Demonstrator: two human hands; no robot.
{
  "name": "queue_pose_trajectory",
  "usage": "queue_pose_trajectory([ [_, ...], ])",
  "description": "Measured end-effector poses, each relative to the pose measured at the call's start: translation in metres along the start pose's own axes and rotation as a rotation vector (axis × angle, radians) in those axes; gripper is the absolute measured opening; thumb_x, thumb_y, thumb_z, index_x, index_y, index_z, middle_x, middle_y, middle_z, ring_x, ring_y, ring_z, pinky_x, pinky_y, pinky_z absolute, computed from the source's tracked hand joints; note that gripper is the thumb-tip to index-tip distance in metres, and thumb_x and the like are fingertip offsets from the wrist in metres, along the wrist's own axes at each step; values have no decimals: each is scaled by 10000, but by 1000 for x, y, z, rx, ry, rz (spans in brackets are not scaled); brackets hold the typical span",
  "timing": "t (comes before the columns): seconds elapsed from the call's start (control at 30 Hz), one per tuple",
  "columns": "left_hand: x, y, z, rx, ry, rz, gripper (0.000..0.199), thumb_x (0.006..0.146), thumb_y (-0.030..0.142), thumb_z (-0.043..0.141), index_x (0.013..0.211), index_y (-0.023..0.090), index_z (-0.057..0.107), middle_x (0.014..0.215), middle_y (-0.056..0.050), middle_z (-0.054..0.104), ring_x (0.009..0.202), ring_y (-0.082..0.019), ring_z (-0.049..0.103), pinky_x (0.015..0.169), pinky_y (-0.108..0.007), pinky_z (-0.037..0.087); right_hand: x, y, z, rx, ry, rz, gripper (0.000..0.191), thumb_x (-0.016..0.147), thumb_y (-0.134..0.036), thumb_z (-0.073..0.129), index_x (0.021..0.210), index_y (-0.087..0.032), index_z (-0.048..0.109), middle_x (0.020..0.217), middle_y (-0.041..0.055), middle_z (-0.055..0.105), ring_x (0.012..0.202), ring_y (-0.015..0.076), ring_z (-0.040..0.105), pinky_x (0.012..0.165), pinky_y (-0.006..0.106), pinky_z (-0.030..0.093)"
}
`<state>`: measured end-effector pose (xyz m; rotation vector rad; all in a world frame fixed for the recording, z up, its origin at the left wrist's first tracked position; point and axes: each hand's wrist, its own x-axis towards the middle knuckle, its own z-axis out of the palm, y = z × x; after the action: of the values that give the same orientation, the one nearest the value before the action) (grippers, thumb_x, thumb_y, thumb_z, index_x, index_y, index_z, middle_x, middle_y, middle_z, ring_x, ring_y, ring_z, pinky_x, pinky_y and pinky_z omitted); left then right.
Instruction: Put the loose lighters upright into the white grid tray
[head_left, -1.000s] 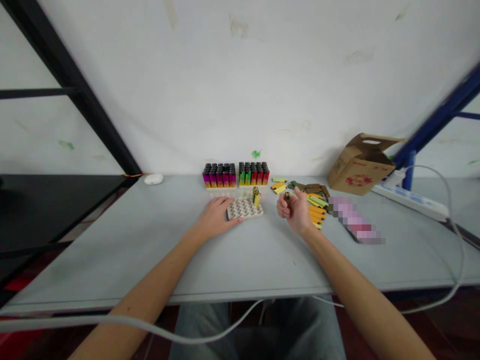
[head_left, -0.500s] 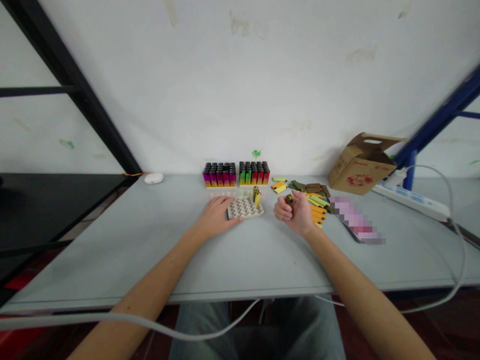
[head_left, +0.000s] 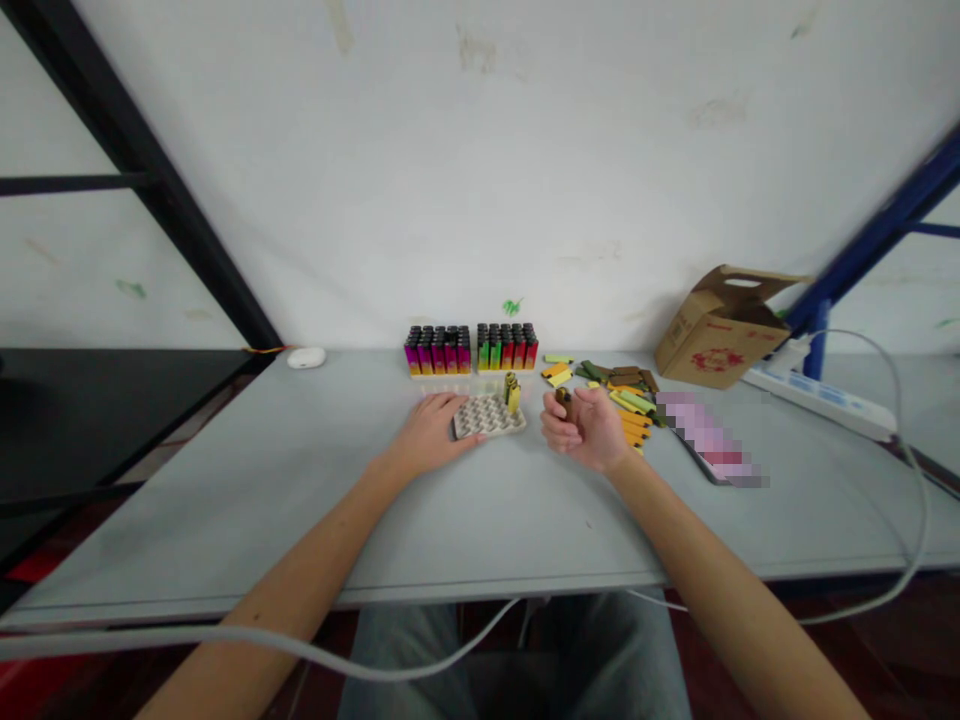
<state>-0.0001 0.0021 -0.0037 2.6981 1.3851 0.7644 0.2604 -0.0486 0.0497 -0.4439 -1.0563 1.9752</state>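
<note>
Our right hand (head_left: 586, 430) is curled in a narrow, loose grip above the table, palm turned inward, with its fingers folded around a small brown casing (head_left: 563, 402); the fingers hide most of it, so we can only say that it looks like a lighter body. Our left hand (head_left: 431, 432) lies open and palm down on the grey table (head_left: 525, 520), its fingertips touching the near-left edge of a beige dimpled tray (head_left: 469, 433). Between our hands, a slim yellow lighter (head_left: 514, 398) stands upright near the tray's far-right corner, with a dark-topped piece just beside it. Behind the tray, two white racks hold tight rows of upright, glossy lighters: magenta-and-orange ones in the left rack (head_left: 438, 352), green-and-red ones in the right rack (head_left: 503, 350). Just past our right hand, flat yellow, orange, green and brown strips (head_left: 628, 402) lie in a loose heap. Farther right are a pixelated object (head_left: 709, 438), a torn-open cardboard box (head_left: 718, 340) and a white power strip (head_left: 817, 400).
</note>
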Motion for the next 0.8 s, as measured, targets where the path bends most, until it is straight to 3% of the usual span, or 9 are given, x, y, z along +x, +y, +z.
queue_pose_trajectory([
  [0.17,0,2,-2,-12,-10,-7,672,787,599,595,1263,128,535,1244,-156,571,1167,-302,507,1031,-446,381,0,0,0,20,-5,17,277,773,-422,521,702,-204,365,511,-92,312,382,48,102,378,173,174],
  [0.53,0,0,-2,-26,-8,-13,652,779,595,603,1272,173,533,1241,-133,573,1177,-300,504,1037,-441,375,0,-2,1,9,12,31,359,733,-494,498,651,-220,281,489,-93,232,386,56,111,378,183,188],
  [0.8,1,2,-4,-6,-30,-18,688,789,601,590,1271,113,530,1256,-164,565,1184,-306,499,1049,-449,364,0,-1,1,-13,30,8,305,738,-431,496,640,-212,308,480,-92,228,381,56,111,380,183,181],
])
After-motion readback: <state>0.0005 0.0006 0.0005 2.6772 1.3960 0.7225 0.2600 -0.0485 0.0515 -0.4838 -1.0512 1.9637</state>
